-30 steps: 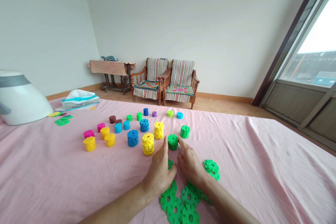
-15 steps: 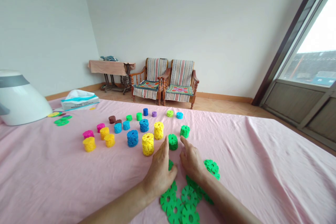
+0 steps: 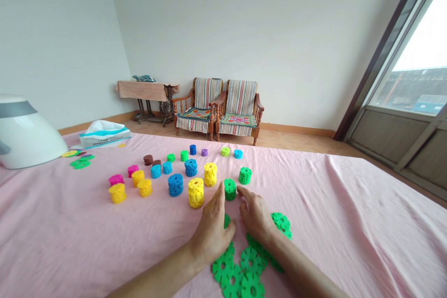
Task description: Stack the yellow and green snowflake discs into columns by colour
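Nearest the camera, both bare forearms reach in over a pink sheet. A heap of loose green flower-shaped discs lies on the sheet between the wrists, below the hands, and two more overlapping green discs sit just right of the right hand.

The left hand rests palm down, its fingers extended and close together, with a partly covered green disc touching its inner edge. The right hand's fingers are loosely spread and slightly curled, the index tip just beside a short green stack. Neither hand visibly holds anything.

Just beyond the hands stand a yellow stack, a second yellow stack, and a further green stack. Farther left are blue stacks, more yellow stacks, and magenta stacks. Short stacks in brown, cyan, green, purple and lime form the far rows.

At the far left of the sheet lie loose discs, a tissue box, and a white domed appliance. Beyond the sheet are a treadle sewing table, two wooden armchairs, and a window.
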The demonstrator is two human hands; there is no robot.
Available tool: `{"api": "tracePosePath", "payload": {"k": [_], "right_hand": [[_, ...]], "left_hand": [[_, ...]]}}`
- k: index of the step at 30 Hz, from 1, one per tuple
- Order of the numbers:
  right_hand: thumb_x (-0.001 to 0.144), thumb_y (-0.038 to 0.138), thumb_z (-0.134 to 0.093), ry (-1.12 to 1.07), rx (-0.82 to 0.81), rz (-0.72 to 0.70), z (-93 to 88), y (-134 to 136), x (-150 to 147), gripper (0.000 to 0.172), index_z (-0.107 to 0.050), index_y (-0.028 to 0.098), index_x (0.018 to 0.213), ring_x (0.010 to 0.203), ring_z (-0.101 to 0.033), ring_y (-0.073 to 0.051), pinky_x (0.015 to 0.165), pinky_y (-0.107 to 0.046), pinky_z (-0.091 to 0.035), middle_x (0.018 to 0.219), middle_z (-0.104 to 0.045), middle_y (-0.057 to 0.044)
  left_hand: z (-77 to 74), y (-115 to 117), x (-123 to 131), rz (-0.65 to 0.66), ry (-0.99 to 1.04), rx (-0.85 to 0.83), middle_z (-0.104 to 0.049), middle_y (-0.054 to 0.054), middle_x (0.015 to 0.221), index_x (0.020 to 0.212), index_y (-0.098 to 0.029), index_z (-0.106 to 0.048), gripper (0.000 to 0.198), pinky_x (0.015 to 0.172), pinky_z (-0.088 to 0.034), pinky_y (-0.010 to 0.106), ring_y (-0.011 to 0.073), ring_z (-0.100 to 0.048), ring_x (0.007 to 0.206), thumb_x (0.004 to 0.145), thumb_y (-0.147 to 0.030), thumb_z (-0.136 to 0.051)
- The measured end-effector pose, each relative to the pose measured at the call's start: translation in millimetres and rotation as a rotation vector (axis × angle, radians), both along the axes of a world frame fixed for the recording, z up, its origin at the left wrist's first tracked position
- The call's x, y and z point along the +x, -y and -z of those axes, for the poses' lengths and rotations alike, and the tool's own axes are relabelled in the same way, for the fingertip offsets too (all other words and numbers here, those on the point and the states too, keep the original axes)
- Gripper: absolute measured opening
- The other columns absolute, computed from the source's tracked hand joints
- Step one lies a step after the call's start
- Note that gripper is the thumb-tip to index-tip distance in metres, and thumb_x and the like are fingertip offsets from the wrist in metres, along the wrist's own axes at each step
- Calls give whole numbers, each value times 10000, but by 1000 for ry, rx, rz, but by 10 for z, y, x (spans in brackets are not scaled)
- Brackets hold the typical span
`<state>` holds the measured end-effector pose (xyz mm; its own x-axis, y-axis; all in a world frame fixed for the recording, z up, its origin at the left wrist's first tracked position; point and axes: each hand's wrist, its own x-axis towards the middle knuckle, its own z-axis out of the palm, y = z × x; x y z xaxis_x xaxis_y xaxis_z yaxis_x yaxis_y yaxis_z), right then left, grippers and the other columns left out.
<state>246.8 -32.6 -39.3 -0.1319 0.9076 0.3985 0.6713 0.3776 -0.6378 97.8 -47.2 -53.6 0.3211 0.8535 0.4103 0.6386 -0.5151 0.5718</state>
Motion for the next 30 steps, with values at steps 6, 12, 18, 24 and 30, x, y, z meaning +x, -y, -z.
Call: {"api": "tracePosePath", "payload": {"k": [6,12,18,24,30], "right_hand": [[712,-4,-382,-20,-4,3,24,-18,3,501,-601,141,1139,974,-638,-207,870,-295,-463,992,-706,-88],[690,-9,-387,-33,53,33,27,-10,32,397,-658,152,930,841,-624,-188,789,-288,-462,854,-688,-65],[665,-28,-386,-63,63,-100,-34,46,-31,366,-660,164,815,780,-581,-168,725,-273,-439,791,-647,-48],[676,-41,-372,-104,35,-145,-9,52,-79,407,-657,158,888,806,-581,-163,752,-279,-446,837,-650,-55],[688,-31,-370,-129,33,-152,-22,43,-92,406,-656,162,902,809,-585,-157,758,-276,-458,849,-656,-52]], "left_hand": [[-1,-18,-2,14,-11,6,-303,195,1463,1461,-122,-89,857,1076,-308,503,293,-287,1354,710,-75,-498],[-3,-8,-36,-19,15,43,-275,173,1482,1457,-137,-134,807,1101,-275,503,293,-226,1377,733,-62,-482],[23,-43,-18,-12,85,6,-227,145,1507,1470,-183,-41,877,1108,-256,508,284,-202,1386,718,-28,-465],[27,-70,0,19,116,-36,-189,149,1519,1473,-180,-27,893,1110,-248,501,284,-181,1391,714,-26,-472],[47,-79,-17,46,128,-5,-204,138,1517,1474,-197,-42,893,1109,-255,486,274,-200,1388,714,-22,-477]]}}
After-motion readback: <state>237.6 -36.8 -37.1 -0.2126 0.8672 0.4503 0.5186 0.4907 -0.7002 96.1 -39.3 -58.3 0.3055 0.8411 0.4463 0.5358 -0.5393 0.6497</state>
